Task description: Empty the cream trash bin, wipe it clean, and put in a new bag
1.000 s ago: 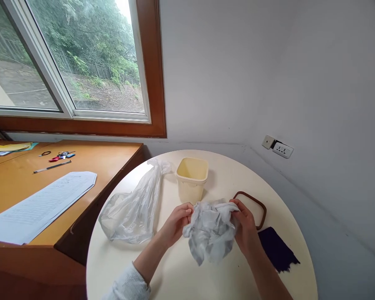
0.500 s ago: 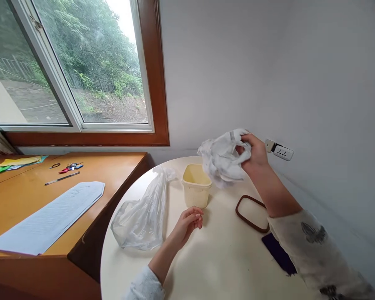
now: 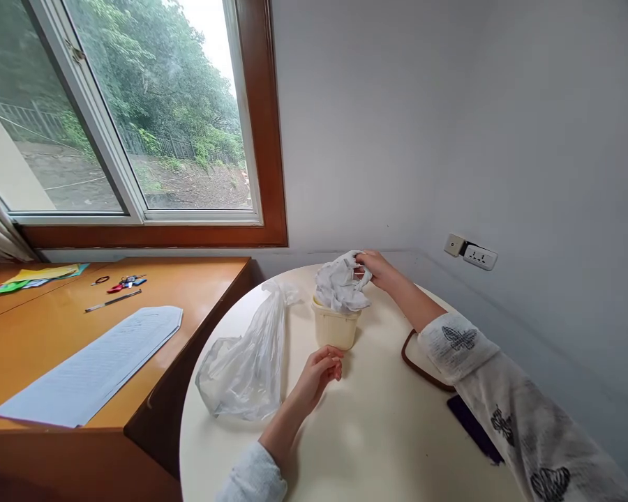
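My right hand (image 3: 377,269) grips a crumpled white plastic bag (image 3: 340,285) and holds it over the mouth of a small cream bin (image 3: 335,330) on the round white table (image 3: 356,432). The bag's lower part rests on or in the bin's rim. My left hand (image 3: 322,367) rests on the table just in front of the bin, fingers loosely curled, with nothing in it. A second, clear plastic bag (image 3: 248,362) lies flat to the left of the bin.
A brown-rimmed lid (image 3: 416,357) and a dark purple cloth (image 3: 471,431) lie to the right, partly under my right sleeve. A wooden desk (image 3: 57,335) at left carries papers (image 3: 91,366), a pen and keys. A wall socket (image 3: 479,256) sits at back right.
My right hand lifted the crumpled bag off the table, then lowered it onto the bin. My left hand let go of the bag and came to rest on the table.
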Available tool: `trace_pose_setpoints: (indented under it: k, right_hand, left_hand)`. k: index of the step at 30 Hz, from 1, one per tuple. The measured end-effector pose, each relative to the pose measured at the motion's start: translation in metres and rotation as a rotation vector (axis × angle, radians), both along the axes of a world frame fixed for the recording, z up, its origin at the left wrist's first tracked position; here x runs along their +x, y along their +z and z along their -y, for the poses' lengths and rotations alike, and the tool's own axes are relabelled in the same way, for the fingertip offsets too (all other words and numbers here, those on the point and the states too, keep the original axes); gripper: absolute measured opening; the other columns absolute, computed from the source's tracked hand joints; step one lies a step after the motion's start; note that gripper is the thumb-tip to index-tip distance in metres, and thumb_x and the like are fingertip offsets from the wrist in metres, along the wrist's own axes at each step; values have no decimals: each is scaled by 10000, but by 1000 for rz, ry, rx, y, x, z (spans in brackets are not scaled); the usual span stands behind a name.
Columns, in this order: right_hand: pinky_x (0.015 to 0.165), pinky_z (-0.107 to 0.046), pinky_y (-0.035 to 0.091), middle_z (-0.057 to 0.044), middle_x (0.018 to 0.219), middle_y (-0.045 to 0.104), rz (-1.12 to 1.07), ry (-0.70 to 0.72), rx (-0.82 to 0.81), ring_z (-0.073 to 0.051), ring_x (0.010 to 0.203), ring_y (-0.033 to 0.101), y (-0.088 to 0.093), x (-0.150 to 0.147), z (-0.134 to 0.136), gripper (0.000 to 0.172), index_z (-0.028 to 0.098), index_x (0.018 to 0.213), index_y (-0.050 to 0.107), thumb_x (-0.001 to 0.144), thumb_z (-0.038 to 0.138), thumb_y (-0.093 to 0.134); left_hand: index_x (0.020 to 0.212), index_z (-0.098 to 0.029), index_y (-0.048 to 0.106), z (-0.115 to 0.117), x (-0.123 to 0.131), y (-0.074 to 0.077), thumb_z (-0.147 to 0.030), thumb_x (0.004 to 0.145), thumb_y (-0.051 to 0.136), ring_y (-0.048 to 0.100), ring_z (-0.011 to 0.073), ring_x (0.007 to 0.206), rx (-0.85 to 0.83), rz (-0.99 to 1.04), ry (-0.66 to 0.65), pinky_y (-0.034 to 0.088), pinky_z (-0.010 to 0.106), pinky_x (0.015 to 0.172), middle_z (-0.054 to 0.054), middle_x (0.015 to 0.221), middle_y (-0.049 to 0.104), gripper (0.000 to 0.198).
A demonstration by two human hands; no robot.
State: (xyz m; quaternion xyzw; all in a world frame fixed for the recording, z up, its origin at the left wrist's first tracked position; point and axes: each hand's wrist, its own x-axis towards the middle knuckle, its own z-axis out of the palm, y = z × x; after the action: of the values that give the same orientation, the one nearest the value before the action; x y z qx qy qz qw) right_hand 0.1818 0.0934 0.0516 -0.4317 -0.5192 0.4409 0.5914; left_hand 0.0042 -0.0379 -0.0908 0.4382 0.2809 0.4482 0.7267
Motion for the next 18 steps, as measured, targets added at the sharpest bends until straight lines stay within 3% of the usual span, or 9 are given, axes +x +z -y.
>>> trace_pose_setpoints:
  k: [3, 7, 12, 18]
  right_hand:
    - [458, -221, 361, 30, 496, 497, 227, -21, 12, -92, 448, 432, 2, 3, -2, 33, 174, 624, 501, 633, 166, 471]
    - [553, -213, 363, 3, 697, 597, 538, -28, 100, -117, 634, 503, 10, 2, 1, 119, 183, 726, 546, 665, 163, 446]
    - [616, -207, 344, 9, 695, 617, 959, 184, 138, -140, 715, 515, 9, -16, 16, 96, 191, 617, 548, 613, 106, 503]
    - [578, -231, 361, -40, 774, 636, 1261, 338, -7, -177, 715, 551, 2, -36, 15, 128, 188, 633, 565, 595, 77, 515]
  left_hand:
    - [743, -137, 573, -2, -1, -2, -211, 705, 589, 431, 90, 522, 22, 0, 57, 322, 231, 567, -26, 539, 488, 85]
    - [741, -147, 556, -5, -3, -4, -213, 731, 565, 413, 84, 524, 53, 5, 174, 306, 220, 564, -43, 527, 462, 67]
    - [697, -150, 542, -6, -3, -5, -217, 722, 566, 398, 81, 513, 49, -12, 225, 296, 213, 544, -47, 509, 458, 75]
    - [715, -150, 545, -8, -4, -7, -215, 726, 549, 399, 80, 521, 51, -24, 242, 306, 210, 552, -46, 517, 467, 66]
